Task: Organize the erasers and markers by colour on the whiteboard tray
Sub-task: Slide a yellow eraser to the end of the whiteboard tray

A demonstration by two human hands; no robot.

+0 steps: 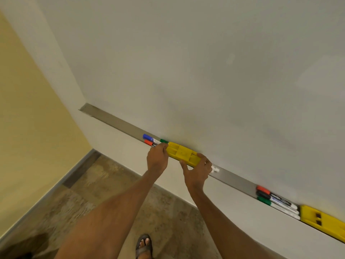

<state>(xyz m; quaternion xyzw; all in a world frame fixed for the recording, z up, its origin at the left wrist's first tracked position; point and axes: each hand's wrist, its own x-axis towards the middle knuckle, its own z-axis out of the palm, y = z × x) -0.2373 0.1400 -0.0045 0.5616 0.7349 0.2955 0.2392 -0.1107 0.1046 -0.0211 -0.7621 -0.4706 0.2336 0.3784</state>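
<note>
Two hands: both on one yellow eraser [182,153] lying in the whiteboard tray [235,179].
Left hand [157,156]: fingers curled over the eraser's left end.
Right hand [197,170]: fingers wrapped on its right end, thumb spread below.
Left markers: blue marker [148,137], red marker [148,142], green cap [164,140], just beside the eraser.
Right group: red, black, green markers [276,200] touching a second yellow eraser [323,220].
</note>
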